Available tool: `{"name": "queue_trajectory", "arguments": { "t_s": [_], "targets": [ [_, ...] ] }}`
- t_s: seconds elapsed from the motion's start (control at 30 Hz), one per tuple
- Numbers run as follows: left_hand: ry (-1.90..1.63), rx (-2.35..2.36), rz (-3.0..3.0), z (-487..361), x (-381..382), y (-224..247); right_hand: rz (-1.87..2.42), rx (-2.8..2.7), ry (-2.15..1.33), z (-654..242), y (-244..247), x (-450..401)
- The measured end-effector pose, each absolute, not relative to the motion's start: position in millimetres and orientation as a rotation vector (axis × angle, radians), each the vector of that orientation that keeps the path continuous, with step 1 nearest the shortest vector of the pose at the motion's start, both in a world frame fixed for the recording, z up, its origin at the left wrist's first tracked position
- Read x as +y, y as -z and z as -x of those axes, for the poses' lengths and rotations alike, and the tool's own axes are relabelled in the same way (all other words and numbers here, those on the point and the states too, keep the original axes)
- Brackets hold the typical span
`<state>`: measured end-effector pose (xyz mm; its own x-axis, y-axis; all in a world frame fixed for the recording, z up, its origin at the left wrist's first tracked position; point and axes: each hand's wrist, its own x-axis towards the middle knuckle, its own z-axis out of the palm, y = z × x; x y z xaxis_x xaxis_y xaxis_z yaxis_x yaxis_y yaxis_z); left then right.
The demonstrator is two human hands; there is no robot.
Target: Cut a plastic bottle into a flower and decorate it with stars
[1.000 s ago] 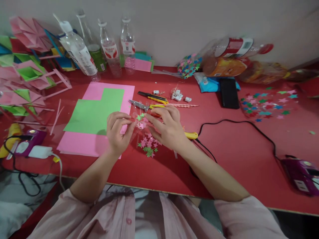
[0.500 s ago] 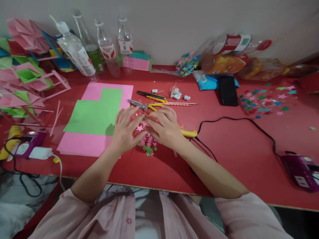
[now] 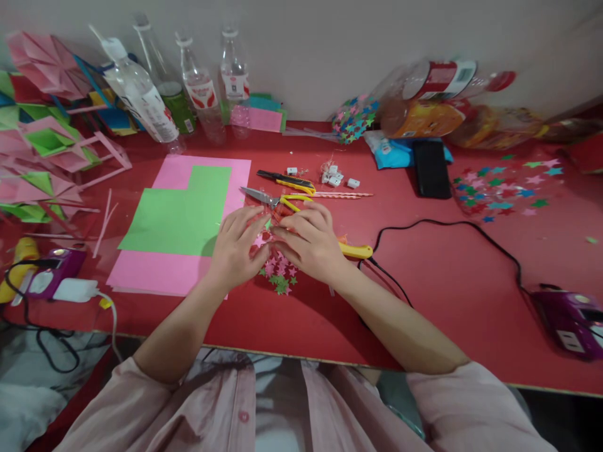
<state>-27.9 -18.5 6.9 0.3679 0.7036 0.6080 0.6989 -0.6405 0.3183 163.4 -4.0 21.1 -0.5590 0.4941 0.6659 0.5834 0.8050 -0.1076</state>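
Note:
My left hand [image 3: 239,246] and my right hand [image 3: 308,242] face each other over the red table, fingers bent inward. Between their fingertips is something small with a clear, shiny look, partly hidden, and I cannot make out its kind. Pink paper stars [image 3: 281,269] and green paper stars [image 3: 281,284] lie in a small heap just below the hands. Scissors [image 3: 273,201] with yellow handles rest right beyond my fingers. A yellow-handled tool [image 3: 357,251] lies beside my right wrist. Left of my left hand, a green paper sheet [image 3: 176,220] covers part of some pink sheets [image 3: 160,273].
A box cutter [image 3: 287,181], striped sticks [image 3: 339,195] and small white pieces [image 3: 335,180] lie farther back. Plastic bottles [image 3: 202,94] stand by the wall. To the right are a phone [image 3: 431,169], a black cord [image 3: 490,235] and a purple device [image 3: 570,320]. Folded paper shapes [image 3: 51,138] crowd the left.
My left hand has shifted slightly down and left, and its thumb has bent in closer. The right hand stays almost in place. The things on the table have not moved.

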Motion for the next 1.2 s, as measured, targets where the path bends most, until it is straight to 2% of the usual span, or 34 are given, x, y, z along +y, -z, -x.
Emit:
{"name": "queue_trajectory", "arguments": {
  "t_s": [0.5, 1.2],
  "targets": [
    [-1.174, 1.326, -2.592, 26, -19, -7, 0.828, -2.247, 0.237, -161, -26, -6],
    [-1.278, 1.251, -2.538, 34, -24, -17, 0.886, -2.249, -0.076, -175, -34, 1]
  ]
}}
